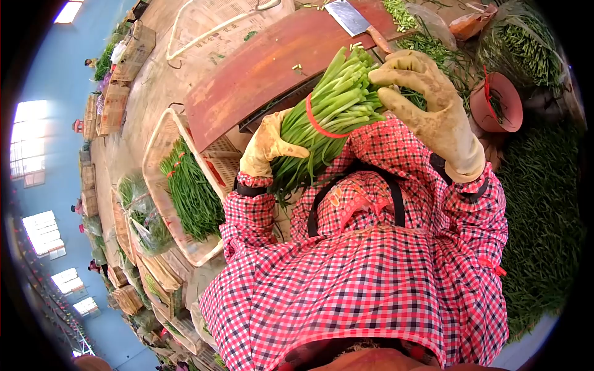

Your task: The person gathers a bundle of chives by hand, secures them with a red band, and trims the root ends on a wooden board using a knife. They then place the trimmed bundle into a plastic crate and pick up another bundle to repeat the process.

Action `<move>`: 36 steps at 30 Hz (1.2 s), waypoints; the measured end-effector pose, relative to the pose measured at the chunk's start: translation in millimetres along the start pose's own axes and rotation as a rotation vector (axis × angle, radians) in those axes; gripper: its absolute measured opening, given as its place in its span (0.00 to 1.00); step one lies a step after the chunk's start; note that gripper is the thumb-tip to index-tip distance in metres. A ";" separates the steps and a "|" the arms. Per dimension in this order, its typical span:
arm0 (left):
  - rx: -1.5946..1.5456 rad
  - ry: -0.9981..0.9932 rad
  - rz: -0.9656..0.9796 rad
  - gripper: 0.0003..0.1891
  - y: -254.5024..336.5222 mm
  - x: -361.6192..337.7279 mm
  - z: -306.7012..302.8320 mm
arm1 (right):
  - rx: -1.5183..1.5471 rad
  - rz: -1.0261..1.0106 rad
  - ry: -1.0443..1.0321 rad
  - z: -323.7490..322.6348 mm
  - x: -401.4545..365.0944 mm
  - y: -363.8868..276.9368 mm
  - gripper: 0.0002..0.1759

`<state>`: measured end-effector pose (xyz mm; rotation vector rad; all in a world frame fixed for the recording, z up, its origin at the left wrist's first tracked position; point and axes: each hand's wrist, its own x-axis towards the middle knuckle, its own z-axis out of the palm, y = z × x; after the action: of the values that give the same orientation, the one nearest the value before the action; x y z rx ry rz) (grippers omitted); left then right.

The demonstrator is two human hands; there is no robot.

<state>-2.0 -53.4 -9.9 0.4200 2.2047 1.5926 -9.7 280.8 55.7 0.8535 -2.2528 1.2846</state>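
My left hand (270, 145), in a soiled cream glove, grips a thick bundle of garlic chives (340, 93) from its left side. A red band (315, 117) circles the bundle, with pale cut stalk ends at the upper right and dark leaves hanging below. My right hand (421, 93), gloved likewise, is beside the stalk ends, fingers curved and thumb apart, with nothing visible in it. A cleaver (349, 18) with a wooden handle lies on the reddish-brown board (247, 93) beyond the bundle.
A plastic crate (154, 161) at left holds banded chives (192, 191). Another crate (210, 31) lies beyond the board. At right are a reddish tub (498, 102) with red bands, bagged greens (526, 46) and a large pile of loose greens (541, 229). Cut stalk pieces (399, 13) lie near the cleaver.
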 end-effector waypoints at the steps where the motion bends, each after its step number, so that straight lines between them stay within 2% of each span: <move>1: 0.021 0.009 0.004 0.54 0.5 -0.7 0.2 | -0.017 -0.017 -0.016 -1.3 -0.5 0.3 0.15; 6: 0.146 0.067 -0.015 0.50 4.0 -2.1 1.1 | -0.066 -0.080 -0.121 -8.9 -2.2 3.6 0.11; 7: 0.056 -0.003 -0.004 0.51 -6.7 4.2 -1.5 | -0.071 -0.085 -0.142 -11.3 -1.9 3.0 0.10; 8: 0.093 0.005 -0.004 0.51 -9.6 3.6 -1.3 | -0.076 -0.092 -0.162 -12.6 -1.9 3.1 0.09; 14: 0.227 0.047 -0.010 0.52 -19.0 1.6 -0.8 | -0.115 -0.126 -0.108 -6.8 2.0 -0.1 0.04; 20: 0.115 0.028 -0.015 0.50 -9.5 5.9 5.6 | 0.032 0.031 0.069 8.7 -4.7 6.7 0.06; 23: 0.261 -0.057 0.037 0.50 -0.2 8.2 4.9 | 0.204 0.163 0.052 -2.2 -3.2 10.8 0.08; 26: 0.240 -0.043 0.051 0.49 -14.5 6.9 2.2 | -0.028 0.143 0.034 -53.1 8.4 2.1 0.05; 28: 0.107 -0.038 0.035 0.49 -4.1 3.5 7.2 | 0.077 0.406 0.309 -91.2 9.7 -2.0 0.09; 30: -0.081 -0.089 0.069 0.48 -15.3 4.6 2.8 | -0.312 0.381 0.291 -144.3 6.1 1.4 0.22; 32: -0.038 -0.035 0.010 0.51 -12.2 -9.6 -2.1 | -1.119 0.102 0.100 -193.8 -12.7 20.4 0.20; 36: -0.045 0.063 0.032 0.53 -23.6 -22.8 -11.7 | -1.194 0.592 -0.274 -173.3 -53.7 83.1 0.14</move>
<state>12.1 -80.9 -25.9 0.3988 2.2138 1.6902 -19.0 480.2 56.7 -0.1109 -2.9332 -0.2093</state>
